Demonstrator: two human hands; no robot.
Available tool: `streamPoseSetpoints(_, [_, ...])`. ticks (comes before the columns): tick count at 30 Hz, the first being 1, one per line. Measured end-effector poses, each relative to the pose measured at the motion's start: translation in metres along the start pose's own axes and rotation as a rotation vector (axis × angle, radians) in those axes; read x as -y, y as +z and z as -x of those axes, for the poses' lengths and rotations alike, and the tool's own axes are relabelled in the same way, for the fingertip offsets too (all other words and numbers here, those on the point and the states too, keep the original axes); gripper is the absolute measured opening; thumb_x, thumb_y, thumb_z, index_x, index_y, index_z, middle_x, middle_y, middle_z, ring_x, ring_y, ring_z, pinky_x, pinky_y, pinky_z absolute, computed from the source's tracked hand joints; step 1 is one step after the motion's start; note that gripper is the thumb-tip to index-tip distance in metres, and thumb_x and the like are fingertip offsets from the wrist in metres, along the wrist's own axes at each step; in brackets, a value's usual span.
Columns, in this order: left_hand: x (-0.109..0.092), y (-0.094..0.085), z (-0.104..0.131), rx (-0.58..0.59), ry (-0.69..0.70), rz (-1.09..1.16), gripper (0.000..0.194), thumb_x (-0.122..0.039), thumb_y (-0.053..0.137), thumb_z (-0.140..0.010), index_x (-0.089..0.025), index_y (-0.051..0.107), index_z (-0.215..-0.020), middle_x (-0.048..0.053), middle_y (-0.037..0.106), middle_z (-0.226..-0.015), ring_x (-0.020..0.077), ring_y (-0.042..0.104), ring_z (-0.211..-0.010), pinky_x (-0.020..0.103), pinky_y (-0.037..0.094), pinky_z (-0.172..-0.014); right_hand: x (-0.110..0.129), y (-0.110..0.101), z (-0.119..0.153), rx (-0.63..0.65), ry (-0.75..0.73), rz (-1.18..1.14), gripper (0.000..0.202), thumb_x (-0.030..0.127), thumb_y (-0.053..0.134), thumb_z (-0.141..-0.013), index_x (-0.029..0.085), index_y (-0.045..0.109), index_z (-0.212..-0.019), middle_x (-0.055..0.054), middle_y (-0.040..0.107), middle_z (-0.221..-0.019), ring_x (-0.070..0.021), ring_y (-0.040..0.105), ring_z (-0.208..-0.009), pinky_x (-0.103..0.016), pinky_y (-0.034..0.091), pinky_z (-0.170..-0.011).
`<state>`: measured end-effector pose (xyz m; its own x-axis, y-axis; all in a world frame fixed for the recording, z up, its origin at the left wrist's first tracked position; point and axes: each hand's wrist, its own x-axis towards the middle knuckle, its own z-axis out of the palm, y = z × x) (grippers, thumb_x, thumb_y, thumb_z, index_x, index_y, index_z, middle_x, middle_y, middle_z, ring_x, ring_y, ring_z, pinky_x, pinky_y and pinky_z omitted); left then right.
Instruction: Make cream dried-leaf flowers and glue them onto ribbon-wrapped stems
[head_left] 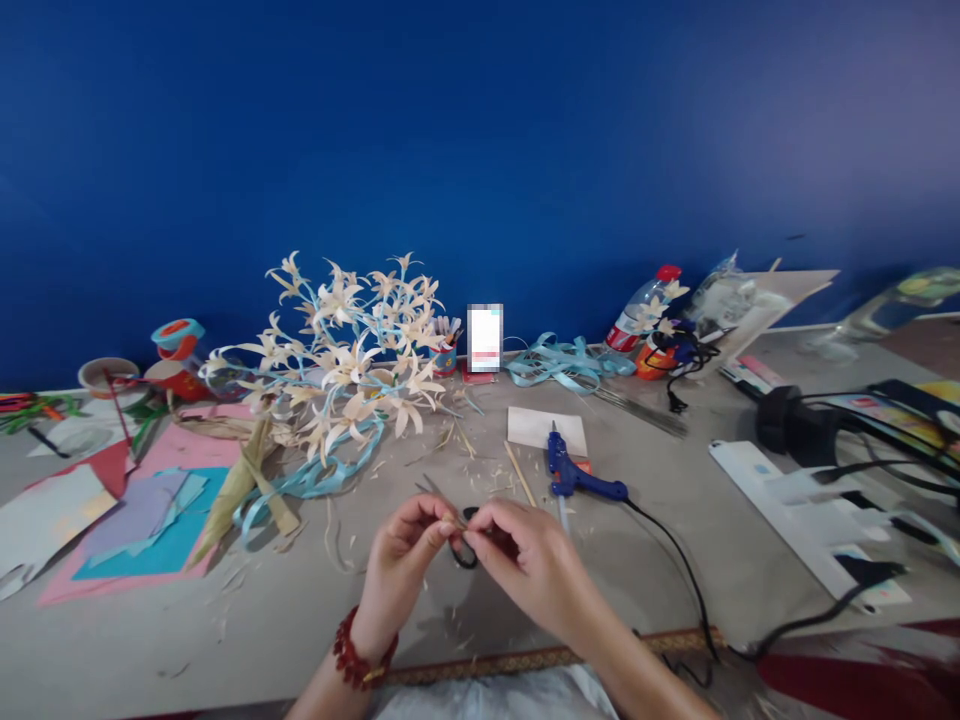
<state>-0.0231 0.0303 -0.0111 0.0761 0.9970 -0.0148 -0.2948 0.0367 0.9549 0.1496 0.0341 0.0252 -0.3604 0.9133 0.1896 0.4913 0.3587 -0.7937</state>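
Note:
My left hand (409, 560), with a red beaded bracelet (352, 650) at its wrist, pinches a small pale piece (452, 522) too tiny to identify. Close against it, my right hand (525, 560) has thumb and fingers pressed together; whatever lies between them is hidden. Black-handled scissors (466, 556) lie on the table below and partly behind both hands. To the right rests a blue glue gun (566, 473) by a white card (529, 428), its cord trailing toward the table's front. Beyond my left hand stand many cream artificial flowers (345, 365) on light blue stems.
Light blue ribbon (559, 360) lies coiled at the back. On the left are coloured paper sheets (150, 560) and dry husks (240, 485). A bottle (634, 310) stands back right, with a white power strip (787, 520) nearer. Thin scraps litter the grey table (300, 640).

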Motion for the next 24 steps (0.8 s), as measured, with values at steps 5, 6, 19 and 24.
streamPoseSetpoints(5, [-0.001,0.0,0.0,0.015,-0.015,-0.016,0.013,-0.028,0.069,-0.082,-0.016,0.065,-0.081,0.002,0.065,-0.072,0.0141,0.061,-0.065,0.025,0.05,-0.064,-0.002,0.001,-0.001,0.037,0.111,-0.139,0.011,0.022,0.058,-0.087,0.019,0.059,-0.076,0.003,0.059,-0.064,-0.0103,0.05,-0.055,-0.02,0.033,-0.051])
streamPoseSetpoints(6, [-0.001,0.0,0.0,0.016,-0.014,-0.012,0.012,-0.028,0.069,-0.082,-0.016,0.065,-0.081,0.002,0.065,-0.072,0.014,0.06,-0.065,0.025,0.05,-0.064,-0.003,0.002,-0.001,0.037,0.121,-0.156,0.011,0.022,0.058,-0.086,0.019,0.058,-0.076,0.003,0.058,-0.063,-0.0101,0.049,-0.054,-0.02,0.032,-0.05])
streamPoseSetpoints(19, [-0.004,0.018,0.006,-0.099,0.001,0.207,0.01,-0.023,0.077,-0.074,-0.016,0.072,-0.078,0.002,0.063,-0.08,0.0114,0.057,-0.066,0.022,0.049,-0.06,-0.004,0.019,0.005,-0.059,0.185,-0.475,0.023,0.036,0.059,-0.088,0.018,0.058,-0.076,0.0,0.061,-0.066,-0.0112,0.053,-0.058,-0.02,0.038,-0.052])
streamPoseSetpoints(24, [-0.005,0.021,0.008,-0.014,0.002,0.277,0.01,-0.024,0.074,-0.077,-0.016,0.068,-0.074,0.0,0.057,-0.076,0.0105,0.055,-0.062,0.023,0.048,-0.057,0.0,0.022,0.002,-0.03,0.235,-0.694,0.033,0.048,0.065,-0.083,0.018,0.054,-0.072,0.002,0.058,-0.062,-0.0104,0.052,-0.056,-0.02,0.039,-0.052])
